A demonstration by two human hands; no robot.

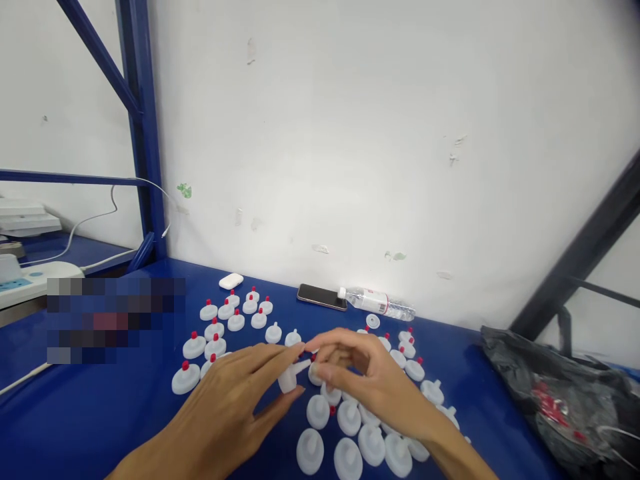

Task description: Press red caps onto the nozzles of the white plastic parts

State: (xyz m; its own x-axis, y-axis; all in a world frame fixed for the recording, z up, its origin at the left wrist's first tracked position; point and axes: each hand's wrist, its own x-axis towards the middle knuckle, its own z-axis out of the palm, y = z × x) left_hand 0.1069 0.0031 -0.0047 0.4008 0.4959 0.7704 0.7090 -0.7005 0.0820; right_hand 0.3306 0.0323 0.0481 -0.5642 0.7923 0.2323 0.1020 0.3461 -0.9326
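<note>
My left hand (240,393) is closed around a white plastic nozzle cap (288,379), with its spout tilted up to the right. Close by the spout tip is my right hand (355,363), its thumb and fingers bent together in a pinch. A speck of red shows near its fingertips, but what they hold is hidden. Below the hands lie several white nozzle caps (310,451) with bare spouts. To the left stand several white caps with red tips (186,378) on their spouts. More red-tipped caps (415,369) are behind my right hand.
The blue table (125,427) meets a white wall. Along the back lie a white case (231,281), a phone (321,297) and a plastic bottle (377,302). A black bag (530,360) with red pieces (551,405) is at right; a power strip (35,280) is at left.
</note>
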